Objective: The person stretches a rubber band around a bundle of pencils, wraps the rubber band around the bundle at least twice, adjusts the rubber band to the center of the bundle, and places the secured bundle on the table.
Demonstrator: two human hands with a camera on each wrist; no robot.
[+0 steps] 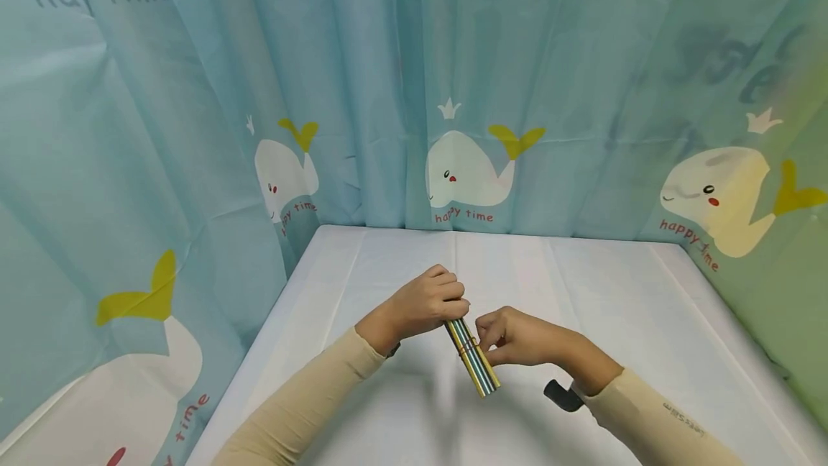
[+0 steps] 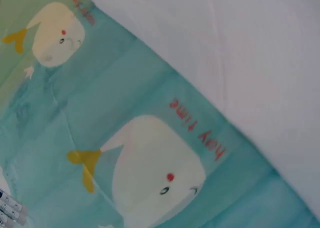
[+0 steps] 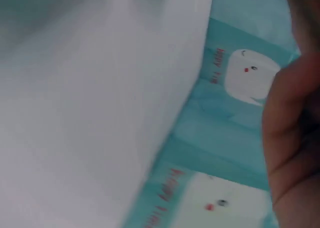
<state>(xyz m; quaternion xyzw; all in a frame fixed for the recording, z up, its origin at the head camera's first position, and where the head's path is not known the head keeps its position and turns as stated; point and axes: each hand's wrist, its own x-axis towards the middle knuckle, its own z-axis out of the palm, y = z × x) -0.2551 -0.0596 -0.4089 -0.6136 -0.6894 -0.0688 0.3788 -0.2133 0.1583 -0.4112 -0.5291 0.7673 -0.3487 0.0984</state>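
Above the table, my left hand [image 1: 428, 302] grips the upper end of a bundle of slim yellow and dark green pencil-like sticks [image 1: 479, 371]. The bundle slants down to the right. A thin brownish rubber band [image 1: 467, 346] circles its middle. Right beside the band, my right hand [image 1: 522, 338] has curled fingers and seems to pinch the band at the bundle's side. In the right wrist view, the curled fingers of my right hand [image 3: 290, 138] fill the right edge. Pale marked stick ends [image 2: 11, 209] show in the left wrist view's corner.
A white cloth covers the table [image 1: 582, 279]. Blue-green curtains [image 1: 375, 92] printed with whales stand along its back and sides. Dark straps sit near both wrists, one a black band [image 1: 563, 395] by the right sleeve.
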